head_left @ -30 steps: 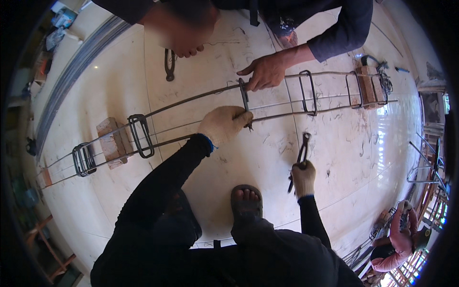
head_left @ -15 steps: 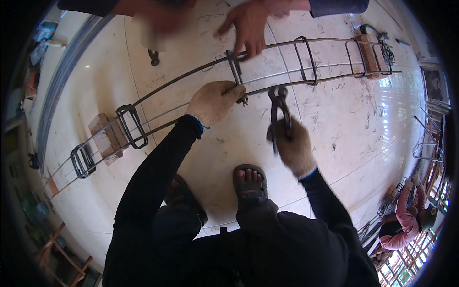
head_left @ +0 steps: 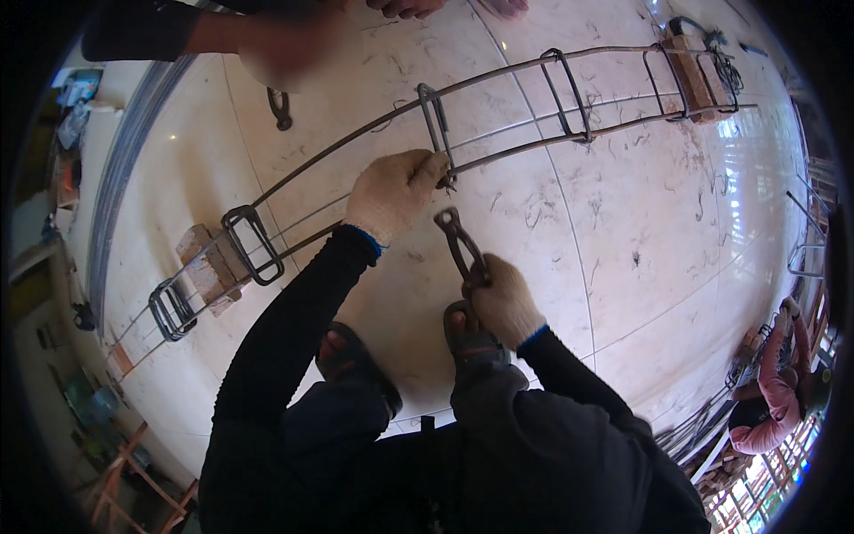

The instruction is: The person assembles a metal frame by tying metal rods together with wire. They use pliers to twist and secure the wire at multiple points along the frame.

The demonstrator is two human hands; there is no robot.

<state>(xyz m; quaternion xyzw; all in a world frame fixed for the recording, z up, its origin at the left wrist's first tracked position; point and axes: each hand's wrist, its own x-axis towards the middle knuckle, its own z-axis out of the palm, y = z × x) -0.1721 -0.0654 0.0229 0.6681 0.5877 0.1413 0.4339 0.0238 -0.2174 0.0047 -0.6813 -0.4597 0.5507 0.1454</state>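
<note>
My left hand (head_left: 391, 196), in a beige knit glove, pinches the lower corner of a steel stirrup (head_left: 433, 125) where it meets the near bar of a long rebar frame (head_left: 507, 153). The small fixing at that corner is partly hidden by my fingers. My gloved right hand (head_left: 503, 307) is closed round the handles of dark pincers (head_left: 461, 245). Their jaws point up and left, just below the stirrup corner and apart from it. Further stirrups hang on the frame, one (head_left: 567, 96) to the right and a bunch (head_left: 253, 245) to the left.
Bricks (head_left: 698, 76) prop the frame at the right, and more bricks (head_left: 213, 267) at the left. Another pair of pincers (head_left: 279, 109) lies on the tiled floor near a co-worker's blurred arm (head_left: 285, 40). Long bars (head_left: 133, 169) run along the left. Another person (head_left: 774, 392) crouches far right.
The co-worker's hand has let go of the stirrup's top and drawn back to the upper edge. My right hand has brought the pincers left and nearer to me. My left hand keeps its hold.
</note>
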